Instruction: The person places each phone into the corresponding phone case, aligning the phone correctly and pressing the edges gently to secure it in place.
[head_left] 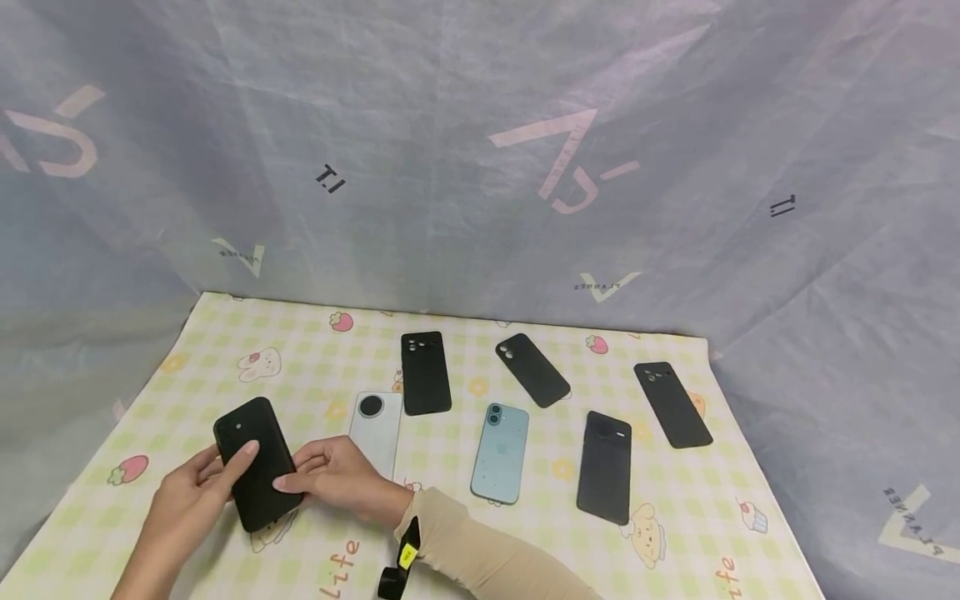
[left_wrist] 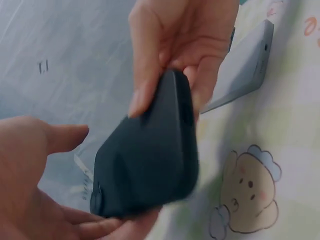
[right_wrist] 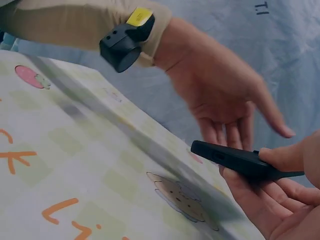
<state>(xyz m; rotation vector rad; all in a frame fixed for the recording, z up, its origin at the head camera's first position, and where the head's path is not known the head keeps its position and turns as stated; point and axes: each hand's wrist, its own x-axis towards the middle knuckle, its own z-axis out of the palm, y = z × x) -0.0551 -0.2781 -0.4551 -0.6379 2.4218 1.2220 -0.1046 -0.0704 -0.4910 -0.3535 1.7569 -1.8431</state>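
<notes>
A black-cased phone is held in front of me at the left, above the tablecloth and tilted. Its camera end points away in the head view. My right hand pinches the near right edge, thumb on top and fingers underneath. My left hand lies along the other side; its fingers reach under the phone, while its thumb stands clear of the surface in the left wrist view. In the right wrist view the case edge shows a small opening. Just behind my right hand lies a white phone, partly hidden.
Black phone cases lie along the back, another case in the middle and a third case at right. A light blue phone and a dark grey phone lie nearer. Grey fabric hangs behind the table.
</notes>
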